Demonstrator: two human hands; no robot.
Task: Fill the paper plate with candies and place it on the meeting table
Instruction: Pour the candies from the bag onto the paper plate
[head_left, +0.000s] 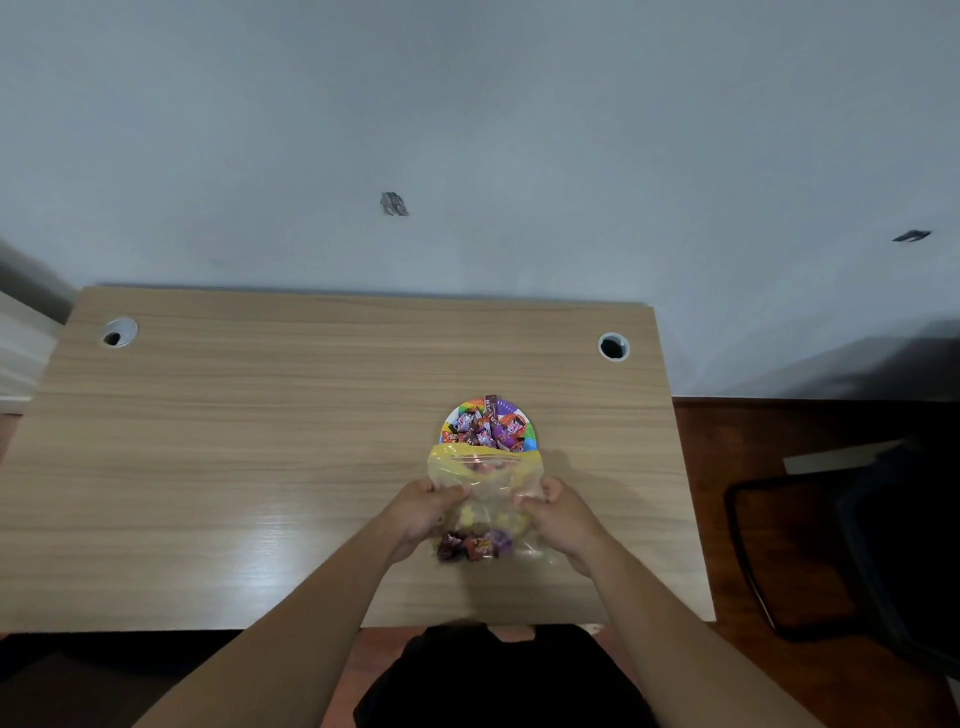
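One head-worn wide-angle view looks forward and steeply down from above the near edge of a wooden desk (260, 467). The whole desktop fits in view, bowed by the lens, with a pale wall (467, 130) filling the upper half. Both forearms reach in from the bottom edge, close to the lens. The floor (727, 441) shows at right.

Desk (260, 441) — light wood-grain top, set against a pale wall. Two round cable holes near the far edge: one (118, 332) at far left of the paper plate, one (613, 346) at far right of it. Paper plate (527, 422) — multicoloured rim, heaped with wrapped candies (485, 428), lying right of centre. Nearer than the plate, overlapping its near edge: a clear plastic bag (485, 486), yellow-trimmed mouth, a few candies inside.
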